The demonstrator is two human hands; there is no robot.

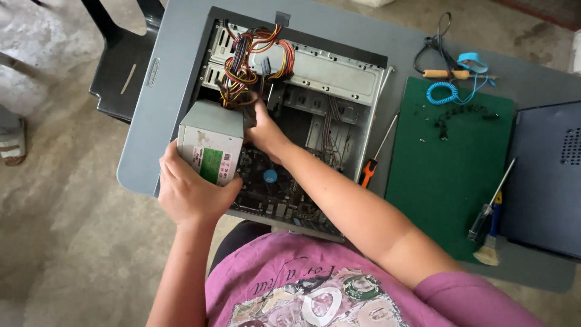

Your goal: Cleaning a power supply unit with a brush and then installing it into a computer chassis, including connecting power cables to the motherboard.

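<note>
Power supply (209, 142) sits at the open case's (363, 85) left edge, on the grey surface (151, 121). Left hand (190, 191) grips its near end; right hand (263, 130) closes on the cables (242, 66) beside it.

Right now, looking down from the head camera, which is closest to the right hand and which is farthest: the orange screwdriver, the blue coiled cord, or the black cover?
From the right hand:
1. Orange screwdriver, just right of the case.
2. Blue coiled cord, at the mat's top edge.
3. Black cover, far right.
</note>
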